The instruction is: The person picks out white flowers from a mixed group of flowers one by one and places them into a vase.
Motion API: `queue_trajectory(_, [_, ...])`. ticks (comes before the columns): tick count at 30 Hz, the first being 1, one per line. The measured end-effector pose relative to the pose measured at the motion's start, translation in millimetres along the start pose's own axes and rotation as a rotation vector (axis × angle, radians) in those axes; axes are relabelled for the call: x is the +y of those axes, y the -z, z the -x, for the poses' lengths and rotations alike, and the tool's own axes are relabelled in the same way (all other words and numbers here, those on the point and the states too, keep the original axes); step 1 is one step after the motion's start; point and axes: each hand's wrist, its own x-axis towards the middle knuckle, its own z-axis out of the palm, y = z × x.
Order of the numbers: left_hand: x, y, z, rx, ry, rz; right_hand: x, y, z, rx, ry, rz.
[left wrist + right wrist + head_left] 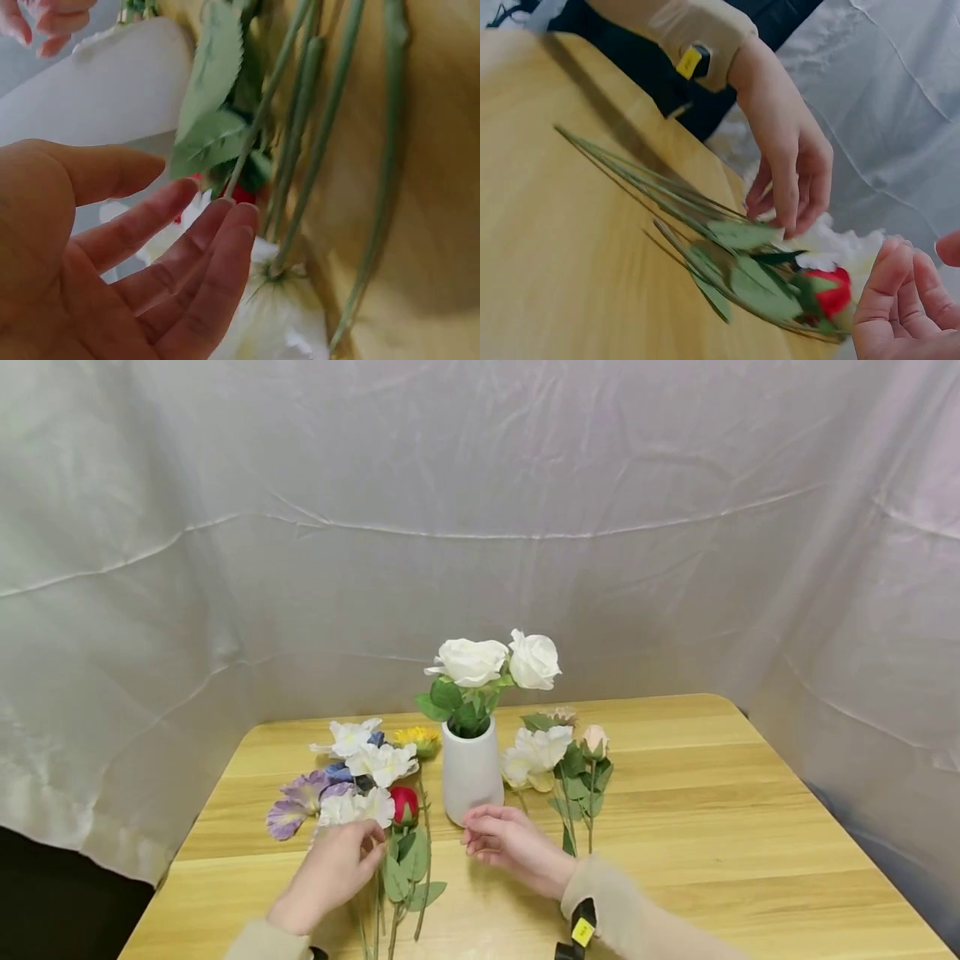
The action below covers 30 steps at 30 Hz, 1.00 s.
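Observation:
My left hand [333,864] hovers over the flower stems on the left, close to a white ruffled flower [352,810] and a red rose [403,804] with green leaves. In the left wrist view its fingers [187,281] are relaxed and slightly bent, thumb apart, with nothing gripped; the fingertips lie near a green stem [277,82]. My right hand [517,847] is by the base of a white vase [471,777], fingers loosely curled and holding nothing; whether it touches the vase cannot be told. Two white roses [471,663] stand in the vase.
Purple [292,806], blue [337,772] and yellow [420,741] flowers lie among white ones left of the vase. On its right lie a white flower [536,756] and a pale pink rose [595,741]. Grey cloth [480,585] hangs around the wooden table [712,827].

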Motion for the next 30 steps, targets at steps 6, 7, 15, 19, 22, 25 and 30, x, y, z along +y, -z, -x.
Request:
queue_trajectory(6, [-4.6, -10.5, 2.8, -0.056, -0.025, -0.002, 6, -12, -4, 0.006, -0.035, -0.047])
queue_trajectory(7, [-5.1, -11.6, 2.7, -0.065, -0.027, 0.009, 7, -13, -4, 0.006, -0.037, -0.05])
queue_trajectory(15, [-9.4, -15.8, 2.2, -0.048, 0.008, 0.093, 10, -17, -6, 0.004, -0.048, -0.05])
queue_trajectory(19, [-12.9, -12.9, 1.9, 0.017, 0.013, 0.117, 10, -16, -5, 0.015, -0.042, -0.048])
queue_trajectory(22, [-13.5, -8.7, 2.3, 0.048, 0.029, 0.171, 10, -16, -5, 0.017, -0.038, -0.043])
queue_trajectory(25, [-12.7, -4.8, 2.8, 0.042, 0.086, 0.246, 10, -15, -5, 0.016, -0.035, -0.041])
queue_trajectory(30, [-10.2, 0.5, 0.9, 0.041, 0.193, 0.391, 12, -14, -6, 0.019, -0.031, -0.045])
